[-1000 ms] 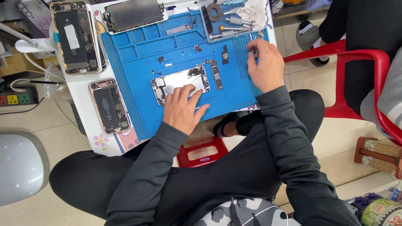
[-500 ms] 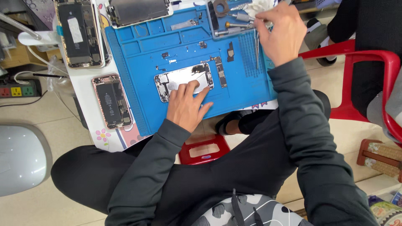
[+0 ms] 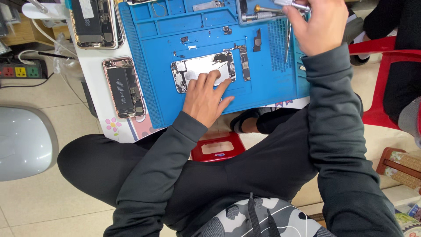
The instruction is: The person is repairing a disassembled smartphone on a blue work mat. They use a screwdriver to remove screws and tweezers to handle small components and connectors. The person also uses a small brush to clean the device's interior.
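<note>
An opened phone housing (image 3: 203,72) is pinned flat at the centre of the blue repair mat (image 3: 258,94) by the spread fingers of the left hand (image 3: 204,98). A slim screwdriver (image 3: 293,5) is pinched by the right hand (image 3: 319,25) above the tool tray (image 3: 263,13), apparently so that the housing does not slide.

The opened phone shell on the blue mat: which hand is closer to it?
Left. The left hand rests its fingers on the phone shell; the right hand is apart from it, up at the mat's far right corner among tools.

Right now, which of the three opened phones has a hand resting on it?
The silver opened phone shell on the blue silicone mat; the left hand presses on it. The other two lie untouched on the white table, left of the mat.
</note>
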